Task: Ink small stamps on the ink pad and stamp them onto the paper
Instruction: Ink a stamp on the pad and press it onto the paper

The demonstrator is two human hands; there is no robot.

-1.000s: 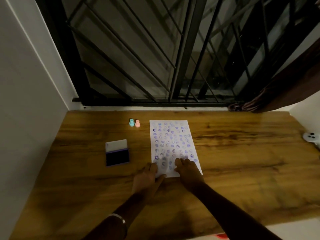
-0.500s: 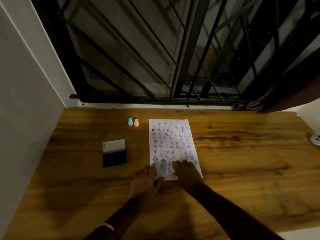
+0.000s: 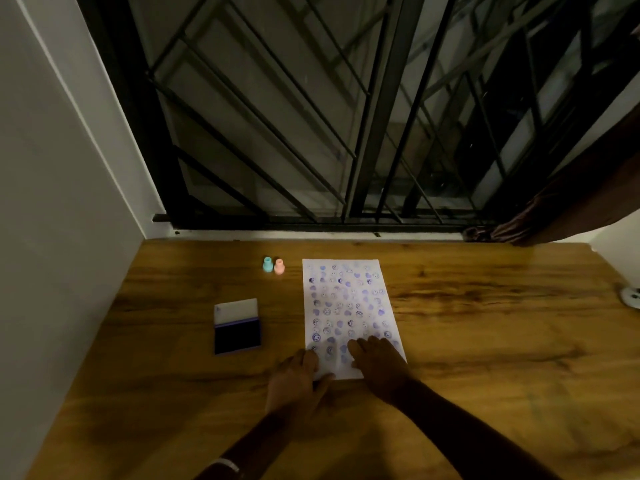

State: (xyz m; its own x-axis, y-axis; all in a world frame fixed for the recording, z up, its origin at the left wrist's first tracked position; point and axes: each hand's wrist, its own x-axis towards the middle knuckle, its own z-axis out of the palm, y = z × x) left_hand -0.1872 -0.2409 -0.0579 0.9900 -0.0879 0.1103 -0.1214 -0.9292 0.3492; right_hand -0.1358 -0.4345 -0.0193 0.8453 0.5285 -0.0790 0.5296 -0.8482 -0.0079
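A white paper (image 3: 348,299) covered with several purple stamp prints lies lengthwise on the wooden table (image 3: 485,341). My left hand (image 3: 298,379) rests flat at its near left corner, thumb over the edge. My right hand (image 3: 377,362) lies flat on the paper's near end, fingers spread. Neither hand holds anything. A teal stamp (image 3: 267,264) and a pink stamp (image 3: 279,266) stand side by side beyond the paper's far left corner. The open ink pad (image 3: 237,336), dark pad toward me and pale lid behind, sits left of the paper.
A white wall (image 3: 52,237) bounds the table on the left. A black metal window grille (image 3: 311,133) rises behind the far edge. A brown curtain (image 3: 571,202) hangs at the back right. A small white object (image 3: 631,296) sits at the right edge.
Both hands stay pressed on the paper's near end. Only the camera view has shifted slightly upward.
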